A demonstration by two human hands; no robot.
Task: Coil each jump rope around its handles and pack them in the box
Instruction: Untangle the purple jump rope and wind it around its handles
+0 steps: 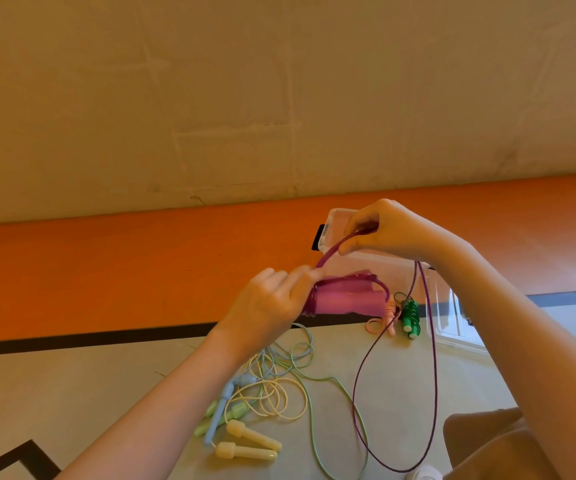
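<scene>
The left hand point(272, 299) grips the pink handles point(342, 299) of the purple rope point(433, 358), held side by side above the floor point(106, 393), with several turns of cord already around them near the fingers. The right hand point(380, 230) pinches the cord just above, drawing a doubled strand up from the handles; below that pinch a long loop hangs free, almost to the floor. The cord looks thin, light and limp, so it will likely sag and slide off the handles unless each turn is kept taut; the handles seem rigid and light, the sound place to hold, with a thumb pressing the last turn down. The pinch is best kept close to the handles, since the dangling loop may swing or snag on the tangle below. Behind the hands sits the clear box point(439, 303); a pink bundle point(388, 315) and a green bundle point(411, 318), both coiled, show against its near side, and I cannot tell whether they lie inside or in front. Loose on the floor nearer the person lie a cream rope point(252, 441), a blue rope point(219, 414) and a green rope point(317, 441), cords intertwined, likely needing separating before winding.
</scene>
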